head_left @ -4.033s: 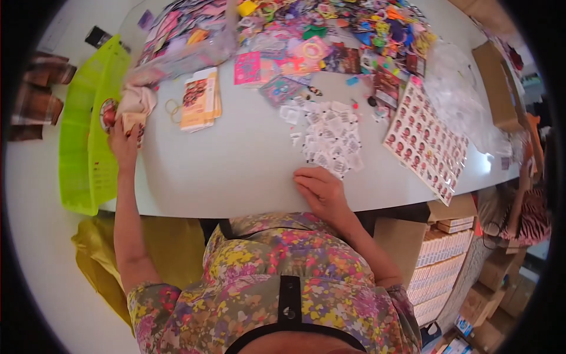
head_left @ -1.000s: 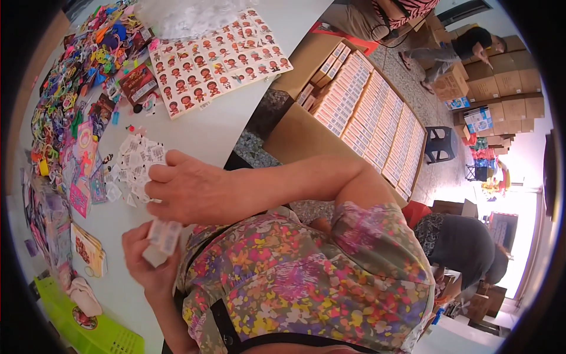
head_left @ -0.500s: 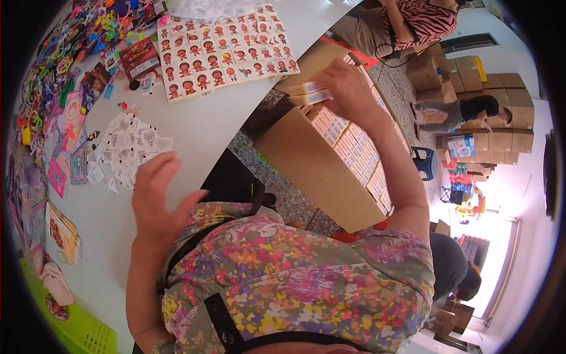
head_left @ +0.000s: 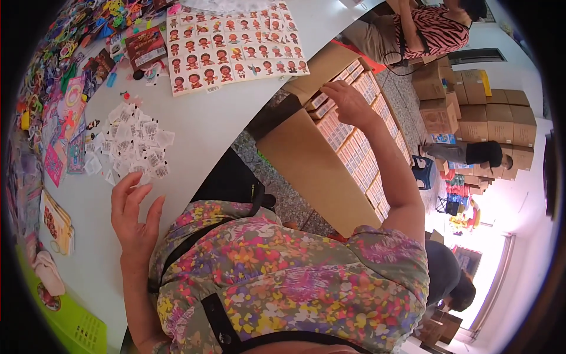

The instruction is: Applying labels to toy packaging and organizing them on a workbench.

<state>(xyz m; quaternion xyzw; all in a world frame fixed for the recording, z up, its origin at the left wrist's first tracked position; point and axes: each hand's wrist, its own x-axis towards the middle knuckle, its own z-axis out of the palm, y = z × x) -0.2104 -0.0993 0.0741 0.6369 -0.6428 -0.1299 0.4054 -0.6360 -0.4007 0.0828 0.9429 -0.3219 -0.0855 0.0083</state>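
Note:
My right hand (head_left: 349,105) reaches into a large cardboard carton (head_left: 300,162) to the right of the table. Its fingers are bent over a pair of small flat boxes (head_left: 320,107) at the carton's far left corner; the fingertips are partly hidden. Rows of similar small boxes (head_left: 359,150) with printed faces fill the carton. Over the table, my left hand (head_left: 137,213) is open, fingers curved and apart, holding nothing. Just beyond it lies a loose pile of small clear packets (head_left: 138,138) with printed labels.
Sheets with rows of cartoon figures (head_left: 236,50) lie at the table's far edge, beside a dark red package (head_left: 146,48). Colourful trinkets (head_left: 59,71) crowd the left side. A lime-green basket (head_left: 73,321) stands near left. Other people and stacked cartons (head_left: 492,112) are at right.
My right hand has lowered the small boxes from above the carton into its far left corner. My left hand has shifted left and nearer to me. The view has shifted slightly.

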